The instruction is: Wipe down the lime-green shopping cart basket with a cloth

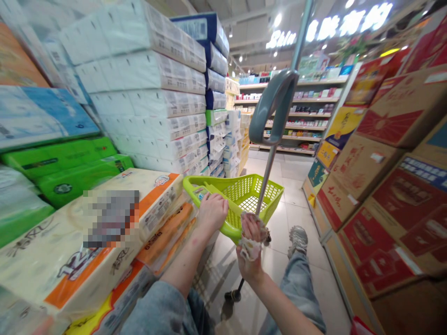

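Note:
A lime-green shopping basket (275, 193) with lattice walls stands in front of me, on a frame with a tall metal pole (269, 173) and a grey loop handle (256, 123). My left hand (213, 211) is closed over the basket's near rim, fingers curled. In my right hand (252, 265) is a crumpled, pale cloth (250, 249), bunched around the fingers. That hand is at the rim's near right corner, close to the pole's lower part; whether the cloth presses on rim or pole, I cannot tell. A dark caster (233, 296) shows below on the floor.
Stacked tissue packs (167, 109) rise on the left, with a low cream pack (153, 186) beside my left arm. Red and brown cartons (380, 186) line the right. Tiled floor (289, 186) runs toward stocked shelves (300, 114). My shoe (298, 239) is right of the basket.

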A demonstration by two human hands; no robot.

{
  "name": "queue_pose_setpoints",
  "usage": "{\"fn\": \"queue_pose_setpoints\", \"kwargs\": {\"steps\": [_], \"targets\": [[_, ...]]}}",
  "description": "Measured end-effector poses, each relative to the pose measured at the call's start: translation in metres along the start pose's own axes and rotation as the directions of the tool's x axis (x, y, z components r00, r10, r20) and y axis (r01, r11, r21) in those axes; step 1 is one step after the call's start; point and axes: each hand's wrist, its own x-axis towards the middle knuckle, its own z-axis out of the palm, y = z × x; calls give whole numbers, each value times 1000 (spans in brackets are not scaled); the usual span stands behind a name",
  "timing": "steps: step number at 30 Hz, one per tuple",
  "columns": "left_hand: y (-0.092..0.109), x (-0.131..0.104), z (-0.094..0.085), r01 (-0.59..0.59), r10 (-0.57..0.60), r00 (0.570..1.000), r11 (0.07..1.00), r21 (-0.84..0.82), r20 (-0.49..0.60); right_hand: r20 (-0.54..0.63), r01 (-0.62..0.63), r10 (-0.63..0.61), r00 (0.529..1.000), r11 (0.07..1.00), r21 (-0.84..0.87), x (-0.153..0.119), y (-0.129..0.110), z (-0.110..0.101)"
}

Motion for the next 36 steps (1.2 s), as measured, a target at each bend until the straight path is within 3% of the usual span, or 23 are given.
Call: {"fn": "queue_pose_setpoints", "kwargs": {"steps": [5, 12, 14, 20, 24, 30, 33, 36], "targets": [[1, 2, 3, 7, -6, 1000, 1000, 20, -12, 72, 98, -97, 993, 995, -8, 23, 1, -16], [12, 5, 7, 45, -43, 999, 997, 65, -31, 258, -24, 64, 964, 988, -155, 61, 8, -26], [17, 5, 7, 64, -60, 997, 995, 76, -44, 224, -40, 69, 972, 990, -132, 56, 7, -27], [29, 4, 10, 102, -94, 992, 991, 83, -87, -78, 10, -16, 997, 996, -86, 26, 4, -22], [34, 4, 12, 125, -116, 988, 989, 84, -104, 29, 16, -8, 1000, 965, -263, 41, 3, -27], [40, 3, 14, 115, -104, 990, 987, 113, -101, 225, -13, 181, 957, 806, -592, 79, -2, -32], [43, 1, 13, 108, -95, 990, 987, 121, -105, 223, -8, 193, 955, 772, -636, 77, -8, -29], [43, 0, 12, 114, -104, 990, 987, 109, -99, 146, -13, 125, 981, 800, -600, 65, -15, -26]]}}
